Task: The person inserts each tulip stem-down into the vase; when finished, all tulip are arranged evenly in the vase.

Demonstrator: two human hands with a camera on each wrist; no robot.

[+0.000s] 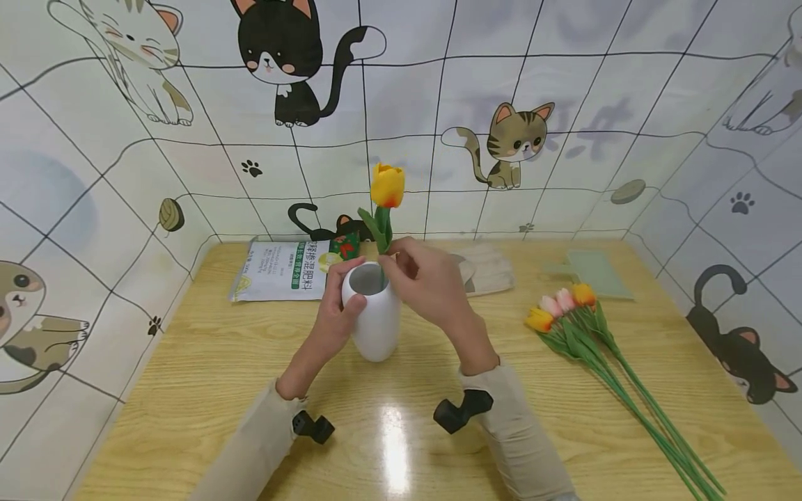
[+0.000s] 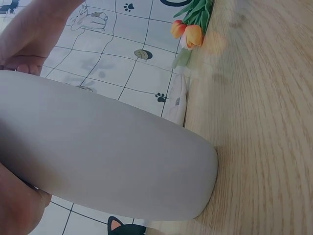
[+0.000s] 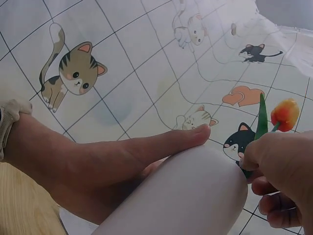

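Note:
A white vase [image 1: 378, 321] stands on the table, tilted a little, its mouth facing up toward the head camera. My left hand [image 1: 335, 304] grips it from the left near the rim, thumb across the front. Over the mouth, my right hand [image 1: 427, 282] pinches the stem of a yellow and red tulip [image 1: 387, 186] just below its green leaves. The stem's lower part runs down inside the vase. In the right wrist view the tulip [image 3: 285, 114] rises beyond the fingers, and the left thumb [image 3: 188, 137] lies at the vase's rim.
At the right lie several more tulips [image 1: 566, 303], yellow and pink, long stems toward the front edge. Behind the vase is a white printed bag [image 1: 276, 271]. A pale glove-like cloth [image 1: 491, 270] and a light green flat item [image 1: 598, 273] lie at the back. Cat-patterned sheeting surrounds the table.

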